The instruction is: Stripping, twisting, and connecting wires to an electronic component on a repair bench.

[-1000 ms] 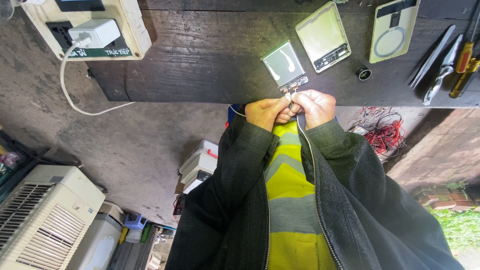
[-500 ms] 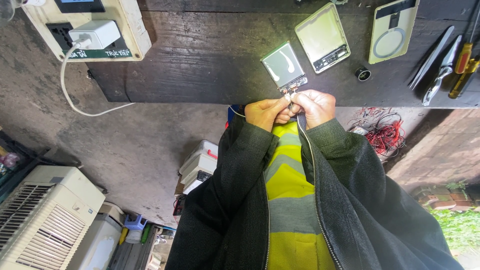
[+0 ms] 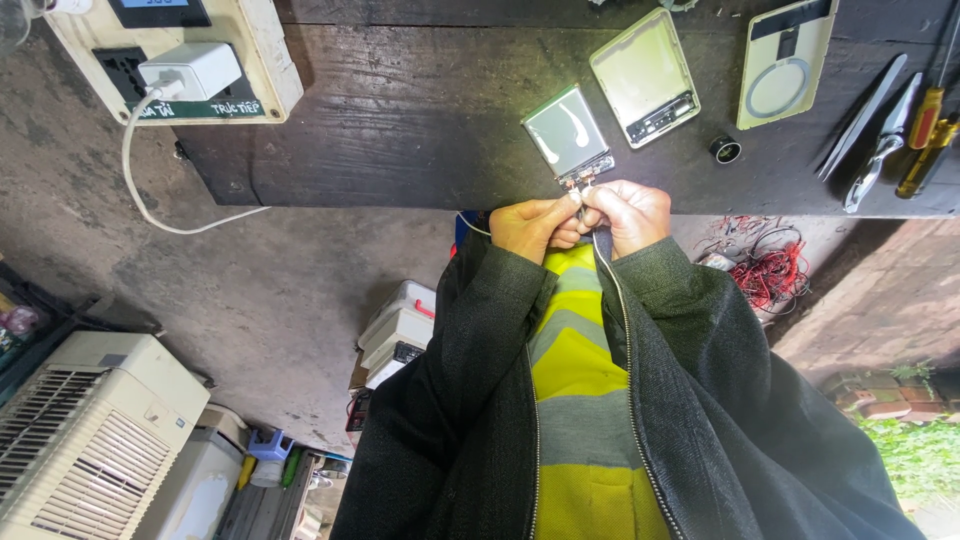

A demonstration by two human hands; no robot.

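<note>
Small grey module (image 3: 568,133) just beyond both hands

Left hand (image 3: 530,225), right hand (image 3: 628,212), fingertips pinched together.

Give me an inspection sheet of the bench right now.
Surface: dark wooden bench, worn.
Job's things: small grey board module at the bench edge, thin wires at its lower end.
Clutter: open pale case, pale back cover, small black ring, tweezers, screwdrivers.
Hands: left hand and right hand pinch together at the module's wires.
Cables: white cable from white charger in socket box; red wire tangle.
Surroundings: concrete floor, white appliance.
</note>
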